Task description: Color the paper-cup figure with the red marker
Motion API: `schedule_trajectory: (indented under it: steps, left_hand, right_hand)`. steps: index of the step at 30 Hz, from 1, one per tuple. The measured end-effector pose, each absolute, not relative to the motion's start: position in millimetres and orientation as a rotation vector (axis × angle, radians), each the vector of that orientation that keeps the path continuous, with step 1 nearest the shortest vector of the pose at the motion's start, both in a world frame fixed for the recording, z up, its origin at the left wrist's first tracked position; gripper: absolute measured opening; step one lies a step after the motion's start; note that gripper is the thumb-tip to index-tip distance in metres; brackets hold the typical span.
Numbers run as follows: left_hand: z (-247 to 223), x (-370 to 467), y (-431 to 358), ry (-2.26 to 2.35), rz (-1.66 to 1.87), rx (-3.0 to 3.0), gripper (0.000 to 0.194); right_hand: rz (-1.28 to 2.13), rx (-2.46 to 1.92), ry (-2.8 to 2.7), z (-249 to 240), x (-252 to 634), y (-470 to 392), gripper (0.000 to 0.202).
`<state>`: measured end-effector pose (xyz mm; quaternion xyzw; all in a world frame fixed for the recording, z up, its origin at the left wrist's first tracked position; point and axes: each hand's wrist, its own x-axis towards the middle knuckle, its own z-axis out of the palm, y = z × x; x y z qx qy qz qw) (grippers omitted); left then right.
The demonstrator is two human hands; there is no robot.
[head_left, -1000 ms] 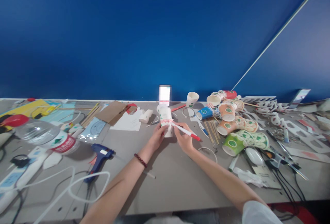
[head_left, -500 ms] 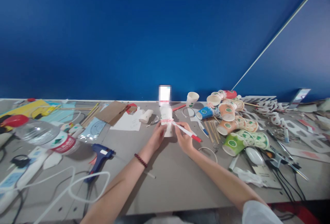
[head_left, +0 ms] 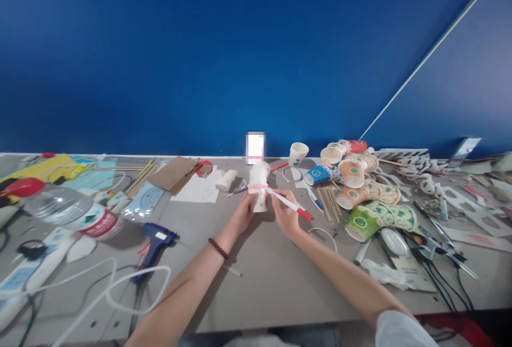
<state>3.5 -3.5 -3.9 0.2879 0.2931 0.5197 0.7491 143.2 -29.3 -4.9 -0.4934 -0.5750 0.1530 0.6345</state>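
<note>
Two white paper cups [head_left: 261, 202] joined end to end stand in front of me, with a red pattern round their middle. My left hand [head_left: 242, 214] is closed on the near cup from its left side. In my right hand [head_left: 286, 215] is a white marker pen [head_left: 288, 203] with a red end, its tip at the patterned band. The fingertips of both hands are partly hidden. Behind the cups stands a phone [head_left: 255, 147] with a blurred-out screen, against the wall.
To the left lie a blue glue gun [head_left: 154, 248], a large plastic bottle [head_left: 76, 208] and a power strip [head_left: 34, 272] with loose cables. On the right are several coloured paper cups [head_left: 362, 223], wooden sticks [head_left: 328, 203] and a white mouse [head_left: 395, 241]. A single white cup [head_left: 298, 154] stands near the wall.
The joined cups have turned and tilted slightly in my left hand, with the red band shifting a little left. My right hand and the marker are almost where they were.
</note>
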Motion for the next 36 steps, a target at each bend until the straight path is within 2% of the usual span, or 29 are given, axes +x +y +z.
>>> schedule_trajectory:
  steps: [10, 28, 36]
  left_hand:
    - [-1, 4, -3, 0.646, 1.141, 0.7, 0.034]
    - [-10, 2, 0, 0.65, 1.124, 0.618, 0.045]
    - [-14, 0, 6, 0.631, 1.151, 0.506, 0.036]
  right_hand:
    - [0.358, -1.121, -1.365, -8, 141, -30, 0.011]
    - [0.369, -1.142, -1.327, -6, 144, -28, 0.013]
    - [0.511, -1.095, -1.291, -7, 144, -28, 0.015]
